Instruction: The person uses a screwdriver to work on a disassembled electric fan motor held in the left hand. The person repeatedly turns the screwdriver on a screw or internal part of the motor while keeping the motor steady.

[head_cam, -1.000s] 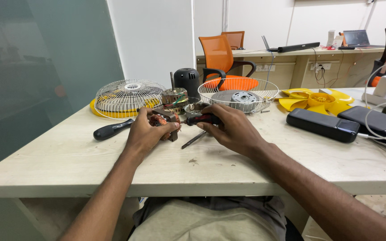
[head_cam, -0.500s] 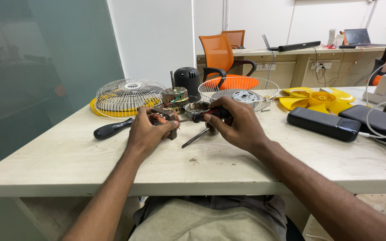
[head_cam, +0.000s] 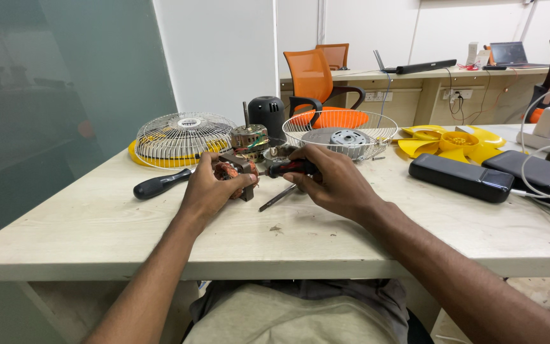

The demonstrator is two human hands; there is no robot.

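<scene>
My left hand [head_cam: 208,191] is gripping the copper-wound motor part [head_cam: 233,172] on the table [head_cam: 97,229] | my right hand [head_cam: 332,181], now drawn in from the wire guard [head_cam: 342,130], is clasping the red-and-black screwdriver [head_cam: 291,169] against it | driving looks under way.

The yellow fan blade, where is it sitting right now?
In the head view the yellow fan blade lies on the table's far right side, just right of the wire guard basket and behind the black rectangular box.
</scene>
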